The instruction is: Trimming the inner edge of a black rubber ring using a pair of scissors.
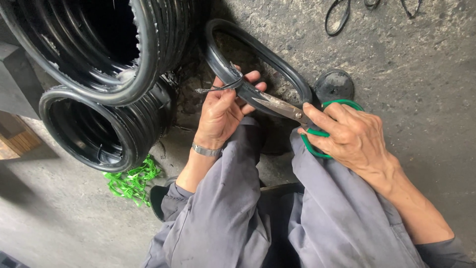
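My left hand (223, 111) grips a black rubber ring (258, 49), an elongated loop standing on edge above my knees. A thin strip of trimmed rubber (215, 89) curls off the ring at my fingers. My right hand (354, 136) holds green-handled scissors (290, 109), fingers through the loops. The metal blades point left and sit against the ring's edge just beside my left fingertips. A metal band circles my left wrist. My grey trouser legs fill the lower middle.
Stacks of black rubber rings (106, 54) stand at the upper left, one pile above another (104, 129). Green plastic strapping (134, 181) lies on the concrete floor below them. A round black disc (334, 84) rests behind the scissors. Thin rubber loops (342, 15) lie at the top.
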